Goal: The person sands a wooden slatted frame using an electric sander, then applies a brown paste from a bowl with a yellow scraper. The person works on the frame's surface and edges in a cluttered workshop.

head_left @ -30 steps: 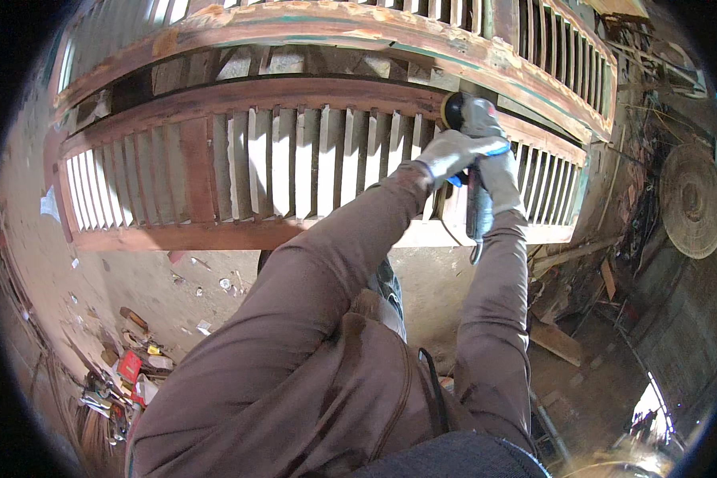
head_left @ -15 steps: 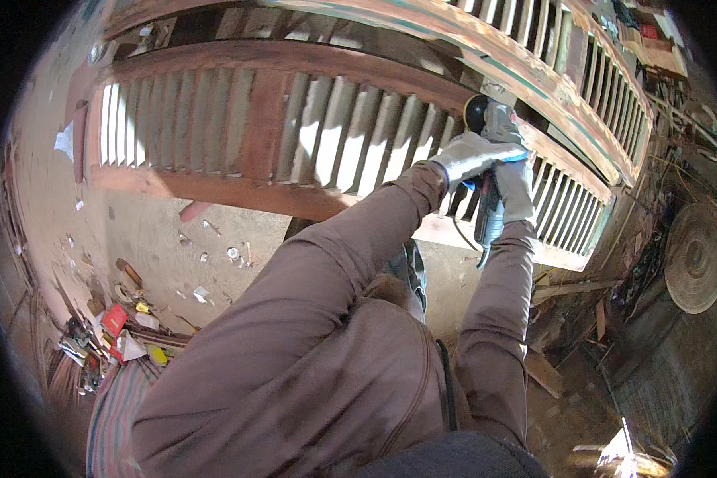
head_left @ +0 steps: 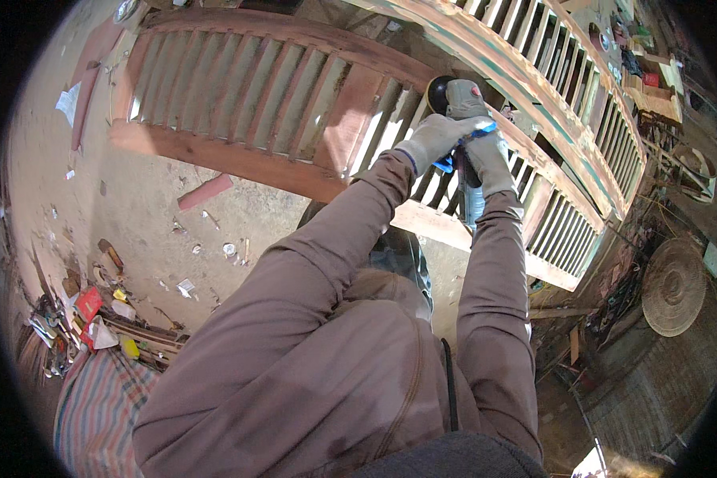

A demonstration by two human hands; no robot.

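Note:
Both my gloved hands grip an angle grinder, its grey head (head_left: 464,97) up and its blue-grey body (head_left: 472,199) toward me. My left hand (head_left: 436,137) wraps around it near the head, by a blue part. Closed on the body is my right hand (head_left: 488,158). The grinder's round dark disc (head_left: 436,94) is at the far rail of a reddish-brown louvred wooden shutter (head_left: 349,119); whether it touches the wood cannot be made out. Slats run across the shutter on both sides of a wide crosspiece. My hands partly hide the slats beneath them.
Behind stands another louvred panel (head_left: 526,80) with worn pale and green paint. A reddish wood offcut (head_left: 205,191) lies on the dusty floor. Tools and a red box (head_left: 88,303) are piled at left, near a striped cloth (head_left: 103,414). A woven round hat (head_left: 674,287) is at right.
My hands and the grinder have shifted left along the far rail, closer to the wide crosspiece. The view has shifted too, and the offcut on the floor shows more fully.

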